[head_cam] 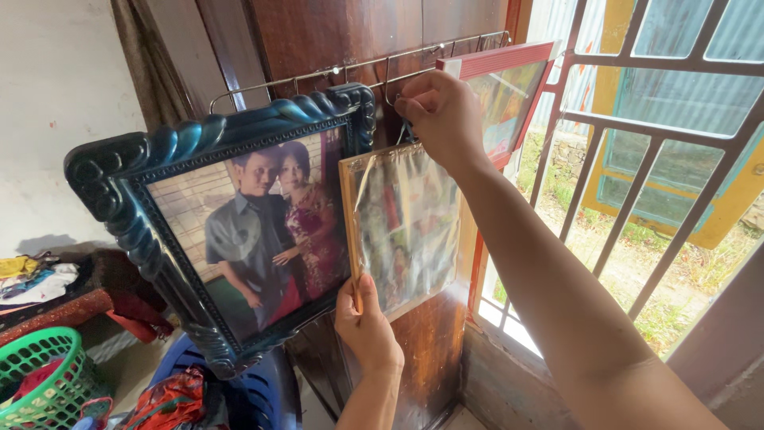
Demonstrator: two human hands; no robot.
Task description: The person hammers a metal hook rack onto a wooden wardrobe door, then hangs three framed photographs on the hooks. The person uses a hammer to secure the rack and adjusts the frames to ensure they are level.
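My left hand grips the lower left edge of a small picture in a thin light-wood frame with a glossy plastic cover. My right hand is closed at that frame's top, fingers pinched at its hanging loop by a hook of the metal hook rail. The frame hangs against a dark wooden door. To its left sits a large photo in an ornate dark teal frame, tilted. A red-framed picture hangs just right of my right hand.
A barred window fills the right side, with grass outside. At lower left stand a green plastic basket with cloth in it, a blue plastic chair and piled clothes. A white wall is at the left.
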